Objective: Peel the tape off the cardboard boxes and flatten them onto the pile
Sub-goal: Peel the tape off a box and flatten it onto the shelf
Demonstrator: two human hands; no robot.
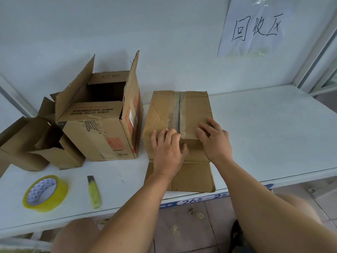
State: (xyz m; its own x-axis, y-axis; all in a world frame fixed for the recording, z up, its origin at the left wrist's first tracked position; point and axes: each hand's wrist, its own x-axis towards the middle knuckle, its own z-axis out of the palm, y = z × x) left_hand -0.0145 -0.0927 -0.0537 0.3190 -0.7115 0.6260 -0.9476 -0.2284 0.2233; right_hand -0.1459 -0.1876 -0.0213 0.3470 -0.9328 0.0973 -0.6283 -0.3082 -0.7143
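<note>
We found the sealed box [179,121] standing on the worktop [273,128], centre-right, its near flaps folded out flat twd the edge. A strip of tape [179,108] ran along the top seam, paper already torn ragged beside it.

Left hand [166,148]: fingertips curled at the near end of the seam, apparently picking at the tape end; we could not tell if the grip had closed on it. Right hand [214,141]: fingers straight, apart, pressing the lid flat just beside the seam.

Recs, in our judgement:
- Get a firm pinch on the tape end before pulling.
- Pull low and back along the seam, slowly, to spare the liner.
- Keep the right hand bracing close to the peel line.

Two open boxes [102,115] stood to the left w/ a tape roll [45,193] and cutter [94,192] nearby. No flattened pile in view.
</note>
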